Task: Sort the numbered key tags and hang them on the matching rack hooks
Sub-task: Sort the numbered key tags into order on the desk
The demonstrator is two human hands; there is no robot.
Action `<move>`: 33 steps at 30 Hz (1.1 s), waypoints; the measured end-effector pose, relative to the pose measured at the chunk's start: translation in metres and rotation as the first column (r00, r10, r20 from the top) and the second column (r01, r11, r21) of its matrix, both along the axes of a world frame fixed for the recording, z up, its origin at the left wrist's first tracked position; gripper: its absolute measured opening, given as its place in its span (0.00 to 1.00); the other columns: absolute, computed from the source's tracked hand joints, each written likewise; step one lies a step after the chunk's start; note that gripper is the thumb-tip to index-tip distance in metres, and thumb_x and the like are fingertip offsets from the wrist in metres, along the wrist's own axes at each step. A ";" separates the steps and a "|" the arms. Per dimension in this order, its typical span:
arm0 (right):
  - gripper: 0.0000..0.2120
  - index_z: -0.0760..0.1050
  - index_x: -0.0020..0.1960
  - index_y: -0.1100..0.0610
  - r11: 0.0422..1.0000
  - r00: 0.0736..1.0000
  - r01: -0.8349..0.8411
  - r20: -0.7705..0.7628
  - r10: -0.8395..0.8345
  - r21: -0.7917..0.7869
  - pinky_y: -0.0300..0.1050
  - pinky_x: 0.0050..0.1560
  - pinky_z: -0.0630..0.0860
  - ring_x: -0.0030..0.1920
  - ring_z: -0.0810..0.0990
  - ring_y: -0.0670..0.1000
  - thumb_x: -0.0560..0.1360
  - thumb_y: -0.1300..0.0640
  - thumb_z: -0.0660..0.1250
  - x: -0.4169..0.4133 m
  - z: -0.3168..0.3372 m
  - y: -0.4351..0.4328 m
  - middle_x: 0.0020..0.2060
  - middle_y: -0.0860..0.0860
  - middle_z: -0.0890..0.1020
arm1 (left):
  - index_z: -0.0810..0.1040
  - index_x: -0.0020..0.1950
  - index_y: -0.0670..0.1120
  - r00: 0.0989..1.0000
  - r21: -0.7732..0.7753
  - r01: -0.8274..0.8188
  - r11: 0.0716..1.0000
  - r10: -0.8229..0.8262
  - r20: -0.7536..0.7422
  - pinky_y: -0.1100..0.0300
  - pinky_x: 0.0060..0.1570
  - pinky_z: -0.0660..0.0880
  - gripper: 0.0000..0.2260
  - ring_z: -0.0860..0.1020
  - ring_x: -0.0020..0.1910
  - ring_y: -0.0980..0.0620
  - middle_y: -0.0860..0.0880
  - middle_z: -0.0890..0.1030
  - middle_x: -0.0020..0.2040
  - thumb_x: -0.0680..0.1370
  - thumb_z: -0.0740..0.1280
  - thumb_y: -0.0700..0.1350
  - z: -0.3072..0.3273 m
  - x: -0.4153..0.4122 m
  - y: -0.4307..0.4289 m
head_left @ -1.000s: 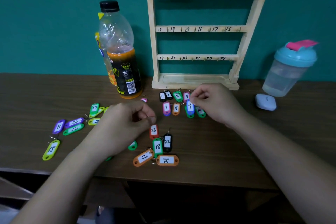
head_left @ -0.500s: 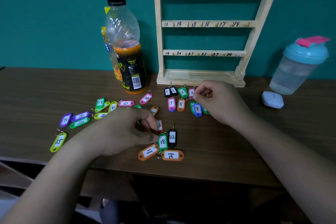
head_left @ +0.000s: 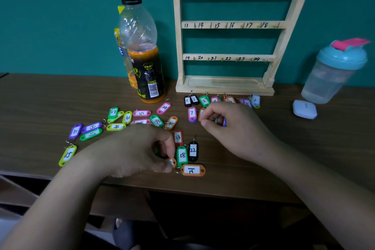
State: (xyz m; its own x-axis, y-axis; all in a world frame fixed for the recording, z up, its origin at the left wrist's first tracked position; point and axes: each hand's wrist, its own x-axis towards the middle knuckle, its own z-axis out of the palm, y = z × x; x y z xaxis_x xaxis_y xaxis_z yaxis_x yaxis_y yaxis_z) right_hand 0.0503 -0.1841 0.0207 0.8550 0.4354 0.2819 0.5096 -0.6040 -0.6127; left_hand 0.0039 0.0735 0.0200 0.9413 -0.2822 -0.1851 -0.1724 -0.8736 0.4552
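The left hand (head_left: 129,152) is sliding down, pinching the orange tag (head_left: 172,162) beside the green 18 tag (head_left: 182,155) near the table (head_left: 40,107) front, while the right hand (head_left: 233,128) is curling over the sorted row (head_left: 204,100), its grip hidden, so sorting is advancing.

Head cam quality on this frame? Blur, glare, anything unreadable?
Head view: dim, even light; soft highlights on the bottle above the juice; shaker cup lid smeared near the frame edge; rack numbers legible; green tag 18 and black tag 22 sharp; tags by the right hand blurred; left hand covers most of the orange tag it pinches.
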 end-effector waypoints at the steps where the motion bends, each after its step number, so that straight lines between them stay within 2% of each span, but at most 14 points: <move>1: 0.04 0.83 0.49 0.46 1.000 1.000 -0.014 -0.012 0.014 0.001 0.28 0.45 0.71 0.50 0.79 0.35 0.81 0.55 0.71 -0.003 0.000 0.002 0.43 0.39 0.83 | 0.82 0.46 0.66 1.000 -0.013 -0.005 1.000 0.004 -0.007 0.53 0.50 0.82 0.12 0.82 0.45 0.63 0.65 0.83 0.46 0.68 0.81 0.58 0.004 -0.001 -0.001; 4: 0.05 0.84 0.51 0.46 0.998 0.997 -0.066 -0.035 0.066 0.011 0.27 0.48 0.71 0.50 0.79 0.35 0.81 0.56 0.72 -0.011 -0.001 0.007 0.43 0.38 0.82 | 0.83 0.45 0.63 0.999 -0.081 -0.044 0.996 0.042 -0.026 0.52 0.50 0.82 0.09 0.82 0.43 0.60 0.59 0.84 0.43 0.72 0.81 0.53 0.010 0.001 0.003; 7: 0.03 0.84 0.51 0.47 0.993 0.991 -0.107 -0.076 0.111 0.045 0.28 0.49 0.73 0.51 0.80 0.36 0.81 0.54 0.73 -0.016 -0.001 0.012 0.43 0.38 0.83 | 0.86 0.45 0.58 0.997 -0.265 -0.080 0.961 0.074 -0.033 0.53 0.48 0.80 0.05 0.84 0.42 0.54 0.53 0.86 0.41 0.74 0.80 0.51 0.021 -0.002 0.002; 10: 0.04 0.85 0.53 0.46 0.982 0.972 -0.151 -0.165 0.168 0.111 0.36 0.51 0.79 0.51 0.83 0.39 0.79 0.52 0.75 -0.016 0.000 0.014 0.46 0.41 0.86 | 0.87 0.48 0.56 0.990 -0.391 -0.114 0.913 0.139 0.038 0.57 0.46 0.78 0.06 0.85 0.41 0.54 0.52 0.87 0.40 0.73 0.80 0.50 0.024 -0.003 -0.007; 14: 0.07 0.85 0.55 0.48 0.971 0.953 -0.162 -0.228 0.200 0.177 0.47 0.55 0.83 0.50 0.85 0.42 0.77 0.54 0.77 -0.014 0.003 0.013 0.46 0.43 0.87 | 0.86 0.54 0.55 0.982 -0.437 -0.114 0.892 0.169 0.089 0.54 0.53 0.80 0.08 0.86 0.45 0.54 0.55 0.89 0.43 0.76 0.78 0.48 0.024 -0.003 -0.012; 19: 0.09 0.83 0.55 0.50 0.968 0.946 -0.121 -0.270 0.180 0.220 0.50 0.60 0.82 0.50 0.86 0.42 0.77 0.57 0.78 -0.012 0.002 0.011 0.46 0.44 0.88 | 0.86 0.57 0.56 0.981 -0.507 -0.123 0.853 0.181 0.068 0.44 0.63 0.79 0.09 0.86 0.53 0.52 0.55 0.89 0.49 0.82 0.71 0.43 0.025 -0.004 -0.015; 22: 0.09 0.82 0.55 0.49 0.970 0.946 -0.101 -0.280 0.162 0.220 0.51 0.60 0.82 0.50 0.86 0.42 0.76 0.57 0.79 -0.013 0.002 0.010 0.45 0.43 0.88 | 0.85 0.59 0.58 0.983 -0.496 -0.115 0.861 0.170 0.067 0.35 0.61 0.80 0.11 0.87 0.53 0.44 0.56 0.89 0.50 0.83 0.71 0.42 0.025 -0.004 -0.015; 25: 0.09 0.82 0.52 0.49 0.972 0.956 -0.068 -0.266 0.128 0.224 0.50 0.58 0.82 0.49 0.86 0.42 0.75 0.54 0.80 -0.012 -0.002 0.011 0.45 0.43 0.88 | 0.84 0.59 0.55 0.977 -0.521 -0.110 0.846 0.189 0.100 0.45 0.60 0.82 0.12 0.87 0.51 0.54 0.56 0.89 0.48 0.81 0.72 0.39 0.024 -0.004 -0.018; 27: 0.09 0.83 0.50 0.50 0.974 0.959 -0.040 -0.266 0.100 0.221 0.47 0.56 0.82 0.48 0.85 0.41 0.74 0.53 0.81 -0.012 -0.005 0.012 0.44 0.43 0.88 | 0.84 0.59 0.53 0.971 -0.566 -0.132 0.814 0.221 0.091 0.49 0.54 0.85 0.12 0.87 0.49 0.53 0.54 0.89 0.48 0.80 0.73 0.37 0.024 -0.004 -0.023; 29: 0.07 0.84 0.48 0.49 0.978 0.960 -0.027 -0.268 0.083 0.206 0.49 0.55 0.82 0.46 0.85 0.41 0.74 0.50 0.81 -0.011 -0.007 0.013 0.43 0.44 0.88 | 0.85 0.58 0.50 0.964 -0.619 -0.165 0.768 0.259 0.064 0.51 0.49 0.86 0.12 0.87 0.47 0.51 0.52 0.89 0.48 0.80 0.72 0.35 0.023 -0.003 -0.026; 33: 0.04 0.86 0.48 0.50 0.971 0.964 -0.012 -0.256 0.074 0.238 0.51 0.55 0.81 0.47 0.85 0.41 0.78 0.50 0.77 -0.012 -0.009 0.013 0.43 0.43 0.88 | 0.85 0.56 0.49 0.954 -0.662 -0.179 0.728 0.293 0.064 0.53 0.44 0.86 0.11 0.88 0.44 0.47 0.50 0.88 0.49 0.80 0.72 0.34 0.020 -0.002 -0.034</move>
State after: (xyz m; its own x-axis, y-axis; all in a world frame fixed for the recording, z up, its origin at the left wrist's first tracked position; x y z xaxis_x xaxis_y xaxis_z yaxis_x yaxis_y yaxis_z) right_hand 0.0384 -0.1707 0.0118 0.8940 0.4228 0.1487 0.3350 -0.4101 -0.8483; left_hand 0.0020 0.0391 0.0396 0.9930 -0.0441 0.1092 -0.1177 -0.4038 0.9072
